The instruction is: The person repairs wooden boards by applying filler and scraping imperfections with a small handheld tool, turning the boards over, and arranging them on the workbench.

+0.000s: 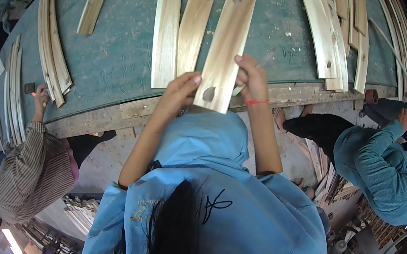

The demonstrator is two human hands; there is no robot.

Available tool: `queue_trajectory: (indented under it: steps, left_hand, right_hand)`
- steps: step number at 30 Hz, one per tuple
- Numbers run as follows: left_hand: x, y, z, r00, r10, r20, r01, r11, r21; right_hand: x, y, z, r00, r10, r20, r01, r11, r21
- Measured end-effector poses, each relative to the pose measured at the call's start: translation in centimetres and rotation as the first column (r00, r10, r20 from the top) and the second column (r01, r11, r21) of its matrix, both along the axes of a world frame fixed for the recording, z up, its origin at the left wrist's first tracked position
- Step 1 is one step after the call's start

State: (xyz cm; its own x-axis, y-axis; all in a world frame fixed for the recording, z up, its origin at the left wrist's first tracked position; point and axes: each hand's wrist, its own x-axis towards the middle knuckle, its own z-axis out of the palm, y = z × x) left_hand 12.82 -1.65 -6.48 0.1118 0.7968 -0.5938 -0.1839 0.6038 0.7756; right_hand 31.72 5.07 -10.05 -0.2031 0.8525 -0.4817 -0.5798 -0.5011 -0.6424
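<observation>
Both my hands grip a wooden board (pixel 227 41) near its close end, one on each long edge. The board has a dark knot close to that end and another farther up. On its left edge is my left hand (pixel 182 90), closed with the thumb on top. My right hand (pixel 252 77), with a red band at the wrist, closes on the right edge. Something thin and pale shows by the right fingers, but I cannot make out what it is. Just left of the held board, two more boards (pixel 167 27) lie on the green tabletop (pixel 125 52).
More boards (pixel 327 40) lie to the right, with curved strips (pixel 54 36) at the left. A wooden edge (pixel 137 109) borders the table. A person in a striped shirt (pixel 41 171) stands left, holding a small tool. Another person in a teal top (pixel 382 164) is at right.
</observation>
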Motion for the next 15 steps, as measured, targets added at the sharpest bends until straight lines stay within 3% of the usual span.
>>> queue_trajectory:
  steps: [6, 9, 11, 12, 13, 14, 15]
  left_hand:
    - [-0.1, -0.9, 0.5, 0.970, -0.055, 0.236, 0.081, 0.992, -0.101]
    - [-1.2, -1.5, -0.1, 0.958, -0.018, 0.287, 0.053, 0.992, -0.117]
    - [-2.0, -2.4, 0.1, 0.968, -0.013, 0.250, 0.039, 0.994, -0.101]
    - [-2.4, -3.0, 0.3, 0.968, -0.011, 0.250, 0.036, 0.994, -0.099]
    - [-2.9, -3.6, 0.7, 0.972, -0.015, 0.233, 0.041, 0.993, -0.108]
    - [-3.3, -4.3, 1.1, 0.976, -0.020, 0.215, 0.046, 0.992, -0.117]
    - [-3.6, -4.9, 1.5, 0.982, -0.006, 0.189, 0.032, 0.990, -0.135]
  right_hand:
    - [-2.1, -1.4, -0.4, 0.998, 0.028, -0.065, -0.029, 0.999, -0.022]
    - [-1.8, -1.4, -0.1, 0.994, 0.096, 0.048, -0.094, 0.995, -0.039]
    - [-1.3, -0.8, 0.1, 0.839, 0.198, 0.507, -0.227, 0.974, -0.004]
    - [-1.4, -0.4, -0.2, 0.838, 0.199, 0.508, -0.230, 0.973, -0.002]
    - [-1.4, 0.2, -0.9, 0.623, -0.054, 0.780, -0.226, 0.943, 0.245]
    - [-1.5, 0.7, -1.3, 0.335, -0.357, 0.872, -0.303, 0.836, 0.458]
    - [-1.5, 1.3, -1.3, 0.337, -0.356, 0.872, -0.306, 0.834, 0.459]
